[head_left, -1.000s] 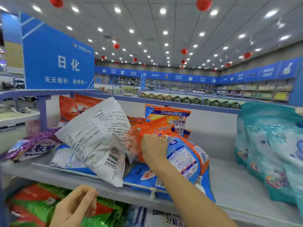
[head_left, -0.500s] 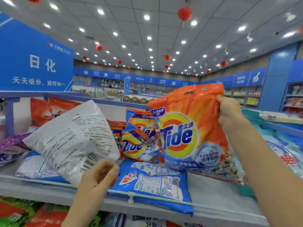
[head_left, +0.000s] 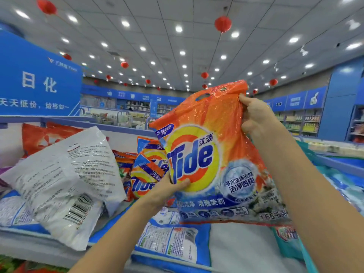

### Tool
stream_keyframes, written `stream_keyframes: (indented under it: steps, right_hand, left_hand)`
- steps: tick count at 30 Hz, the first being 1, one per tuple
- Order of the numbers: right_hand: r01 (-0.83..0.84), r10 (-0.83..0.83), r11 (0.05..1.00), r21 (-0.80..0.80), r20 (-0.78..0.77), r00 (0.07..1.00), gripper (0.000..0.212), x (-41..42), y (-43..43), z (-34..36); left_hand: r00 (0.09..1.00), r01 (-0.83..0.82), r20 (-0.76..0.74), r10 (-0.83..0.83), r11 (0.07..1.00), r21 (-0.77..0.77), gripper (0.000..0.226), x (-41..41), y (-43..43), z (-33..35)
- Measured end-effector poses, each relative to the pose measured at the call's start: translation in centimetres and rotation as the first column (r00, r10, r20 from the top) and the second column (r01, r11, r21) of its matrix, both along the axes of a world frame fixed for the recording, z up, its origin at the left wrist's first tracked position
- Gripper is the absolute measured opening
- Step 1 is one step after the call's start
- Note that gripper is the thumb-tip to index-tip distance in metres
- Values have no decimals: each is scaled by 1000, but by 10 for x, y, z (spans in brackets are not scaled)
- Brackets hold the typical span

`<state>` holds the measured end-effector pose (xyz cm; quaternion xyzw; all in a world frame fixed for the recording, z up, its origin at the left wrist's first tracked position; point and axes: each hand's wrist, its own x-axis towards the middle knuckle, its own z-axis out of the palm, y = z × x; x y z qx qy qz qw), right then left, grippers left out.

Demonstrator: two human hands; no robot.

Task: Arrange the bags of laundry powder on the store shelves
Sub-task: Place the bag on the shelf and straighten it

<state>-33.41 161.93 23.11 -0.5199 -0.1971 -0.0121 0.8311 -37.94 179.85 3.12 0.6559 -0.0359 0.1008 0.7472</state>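
Observation:
A large orange Tide laundry powder bag hangs upright above the shelf, label facing me. My right hand grips its top right corner. My left hand holds its lower left edge, thumb on the front. Behind it stands a smaller Tide bag. A white bag leans tilted at the left with its barcode side out. A blue and white bag lies flat on the shelf under my left arm.
Teal bags stand at the shelf's right end. Red-orange bags lean against the back panel at left. A blue sign rises behind the shelf. Bare shelf surface shows between the flat blue bag and the teal bags.
My right hand pulled the orange Tide bag off the pile and raised it upright. My left hand came up from below the shelf and took the bag's lower left edge.

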Motion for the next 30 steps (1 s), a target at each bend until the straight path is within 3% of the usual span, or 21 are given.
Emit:
stream_keyframes:
  steps: [2,4,7,9,14,19,22,24,26,28,30]
  right_hand:
    - [-50,49,999,14,28,998,25,0,7,6]
    - [-99,98,995,28,39,994,22,0,18,7]
    - [-126,121,988,84,60,991,21,4,30,6]
    - [-125,117,984,128,64,991,24,10,36,3]
    - [-39,25,990,137,99,995,30,36,55,-15]
    - [129,-124,988,-82,64,990,29,64,71,-68]
    - [170,-171,933,-317,25,985,22,74,54,-115]
    - [326,-297,839,-435,135,945,40,67,32,-142]
    - [499,-366,759,-418,360,858,38,42,15,-163]
    - [479,-167,718,-505,543,823,18,10,9,-182]
    - [311,213,583,-751,510,833,7,-26,18,-200]
  left_hand:
    - [993,66,112,-47,982,-175,101,-1,3,2]
    - [987,30,162,15,962,-271,109,-2,8,2]
    - [970,-83,187,152,939,-333,83,-9,19,4]
    - [939,-170,233,254,929,-329,62,-12,36,9]
    - [863,-362,298,407,911,-195,67,-13,83,29]
    - [888,-392,242,391,919,-44,67,3,114,4]
    - [903,-388,195,384,921,-20,48,16,121,-18]
    - [899,-394,179,400,916,-73,46,22,126,-27]
    - [905,-374,180,386,922,-97,57,28,128,-29]
    - [898,-386,192,395,919,-86,60,32,127,-28]
    - [878,-428,205,432,901,-69,55,34,126,-27]
